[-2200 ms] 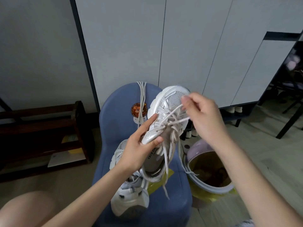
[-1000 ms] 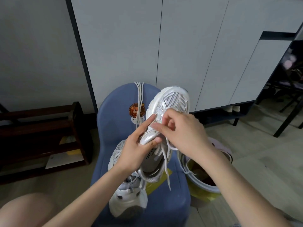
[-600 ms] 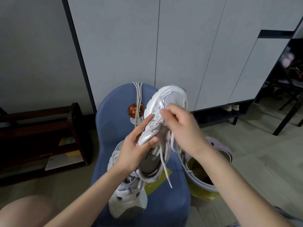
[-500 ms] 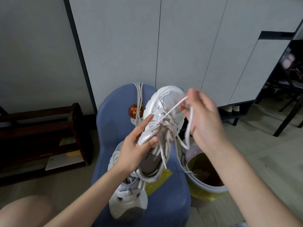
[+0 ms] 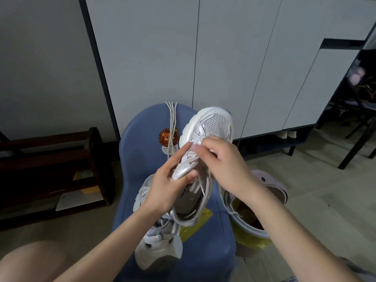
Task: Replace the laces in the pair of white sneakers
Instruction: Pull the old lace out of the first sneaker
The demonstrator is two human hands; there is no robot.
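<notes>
The right hand (image 5: 223, 165) has come back from the far end of a pull: 0.5 s ago it was raised to the right of the shoe with a span of lace stretched taut, and now it is down over the eyelets, centre of frame, fingertips pinched together on the lace (image 5: 200, 185) near the toe end. Judging by that, the old lace is being drawn out row by row, and this is the next grab. The left hand (image 5: 168, 184) has not shifted; its thumb and fingers are clamped on the side of the held sneaker (image 5: 211, 129), toe pointing up. The second sneaker (image 5: 158, 247) lies on the blue chair (image 5: 142, 159) below, still laced. 2 loose laces (image 5: 172, 119) hang over the chair back, upper centre, likely the replacements, untouched
</notes>
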